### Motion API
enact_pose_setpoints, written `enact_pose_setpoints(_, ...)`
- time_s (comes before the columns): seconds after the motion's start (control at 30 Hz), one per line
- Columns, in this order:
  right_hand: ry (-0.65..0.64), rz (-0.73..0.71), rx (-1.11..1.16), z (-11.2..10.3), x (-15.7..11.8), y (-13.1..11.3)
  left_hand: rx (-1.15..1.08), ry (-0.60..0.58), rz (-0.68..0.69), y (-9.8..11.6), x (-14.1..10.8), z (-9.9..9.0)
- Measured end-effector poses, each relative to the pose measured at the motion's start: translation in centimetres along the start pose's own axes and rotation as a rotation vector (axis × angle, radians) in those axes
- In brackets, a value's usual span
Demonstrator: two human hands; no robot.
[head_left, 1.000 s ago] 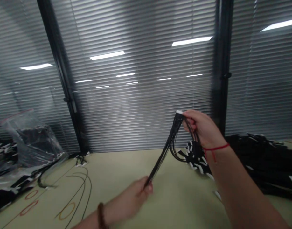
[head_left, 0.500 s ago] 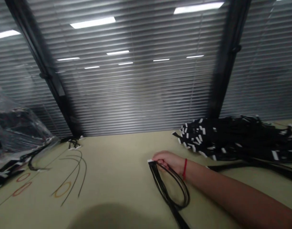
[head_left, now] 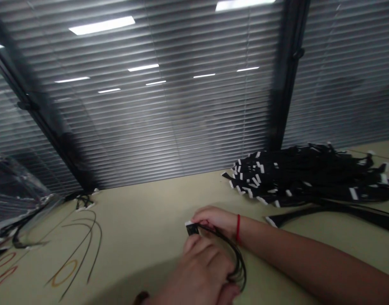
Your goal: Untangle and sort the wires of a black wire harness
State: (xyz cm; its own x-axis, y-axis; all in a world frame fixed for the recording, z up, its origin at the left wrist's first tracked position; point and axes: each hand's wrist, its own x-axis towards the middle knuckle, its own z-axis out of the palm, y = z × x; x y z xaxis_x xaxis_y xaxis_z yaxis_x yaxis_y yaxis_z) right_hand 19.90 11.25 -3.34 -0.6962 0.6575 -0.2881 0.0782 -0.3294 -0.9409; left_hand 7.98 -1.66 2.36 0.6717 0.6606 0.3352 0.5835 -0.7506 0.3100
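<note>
Cable connector (head_left: 192, 229), white-tipped, right hand (head_left: 215, 219) fingers gripping it, left hand (head_left: 201, 271) fingers pressing on it

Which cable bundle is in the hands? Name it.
The looped bundle, its white-edged connector gripped by the right hand, the left hand over its loops; the big heap and thin wires lie apart, untouched.

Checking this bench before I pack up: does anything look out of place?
One thing stands out: a few loose thin black wires lie curved on the beige table, away from the pile of black wire harnesses. They look stray beside that gathered pile.
</note>
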Motion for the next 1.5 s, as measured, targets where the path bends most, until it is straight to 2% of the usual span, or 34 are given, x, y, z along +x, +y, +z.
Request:
enact_pose_setpoints(0.1, 0.051, -0.051, -0.05, 0.3, -0.4, -0.1, -0.09, -0.072, -0.038, 0.7, 0.5, -2.1)
enact_pose_setpoints(0.27, 0.051, -0.1, -0.135, 0.6, -0.6, -0.2, -0.145, -0.092, -0.112, 0.9, 0.2, -3.6)
enact_pose_setpoints(0.33, 0.031, -0.128, -0.166, 0.6, -0.6, 0.0, -0.203, -0.02, -0.165, 0.6, 0.2, -4.3)
enact_pose_setpoints(0.47, -0.027, -0.154, -0.226, 0.9, -0.8, 0.3, -0.283, 0.258, -0.233, -1.9, 1.8, -5.4)
enact_pose_setpoints(0.57, -0.056, -0.142, -0.278, 1.2, -0.9, 0.5, -0.285, 0.385, -0.279, -5.2, 3.4, -4.6)
enact_pose_setpoints(0.7, -0.086, -0.139, -0.309, 1.7, -1.1, 0.6, -0.253, 0.444, -0.291, -9.4, 4.4, -1.2)
enact_pose_setpoints(0.8, -0.069, -0.15, -0.312, 1.8, -1.1, 0.6, -0.21, 0.433, -0.282, -11.3, 4.3, 1.7)
enact_pose_setpoints(0.87, -0.065, -0.153, -0.312, 1.8, -1.0, 0.7, -0.175, 0.447, -0.258, -11.9, 3.9, 2.4)
enact_pose_setpoints(0.93, -0.075, -0.151, -0.302, 1.6, -0.9, 0.8, -0.117, 0.514, -0.214, -11.7, 3.1, 1.7)
enact_pose_setpoints(1.07, -0.083, -0.17, -0.263, 1.1, -0.2, 1.1, 0.089, 0.678, -0.028, -9.4, -0.6, -1.9)
enact_pose_setpoints(1.1, -0.081, -0.182, -0.258, 1.0, 0.0, 1.2, 0.156, 0.669, 0.06, -8.5, -1.8, -2.8)
enact_pose_setpoints(1.17, -0.081, -0.204, -0.258, 0.8, 0.2, 1.3, 0.237, 0.567, 0.289, -6.5, -3.9, -3.8)
enact_pose_setpoints(1.2, -0.088, -0.212, -0.263, 0.8, 0.3, 1.4, 0.278, 0.451, 0.417, -5.4, -4.5, -3.9)
enact_pose_setpoints(1.23, -0.098, -0.218, -0.271, 0.8, 0.3, 1.4, 0.359, 0.255, 0.58, -4.5, -4.9, -3.9)
enact_pose_setpoints(1.27, -0.11, -0.223, -0.283, 0.9, 0.2, 1.4, 0.419, 0.079, 0.657, -3.8, -4.9, -3.7)
enact_pose_setpoints(1.3, -0.124, -0.228, -0.296, 1.0, 0.1, 1.4, 0.414, -0.019, 0.628, -3.3, -4.6, -3.4)
enact_pose_setpoints(1.33, -0.139, -0.231, -0.312, 1.1, 0.0, 1.3, 0.354, -0.07, 0.486, -3.2, -4.1, -3.1)
enact_pose_setpoints(1.4, -0.169, -0.232, -0.345, 1.2, -0.4, 1.2, 0.165, -0.063, 0.061, -3.7, -2.6, -2.5)
enact_pose_setpoints(1.43, -0.184, -0.227, -0.359, 1.3, -0.6, 1.1, 0.121, -0.037, -0.068, -4.4, -1.9, -2.3)
enact_pose_setpoints(1.5, -0.216, -0.208, -0.377, 1.2, -0.9, 1.0, 0.041, -0.045, -0.162, -5.7, -0.8, -2.1)
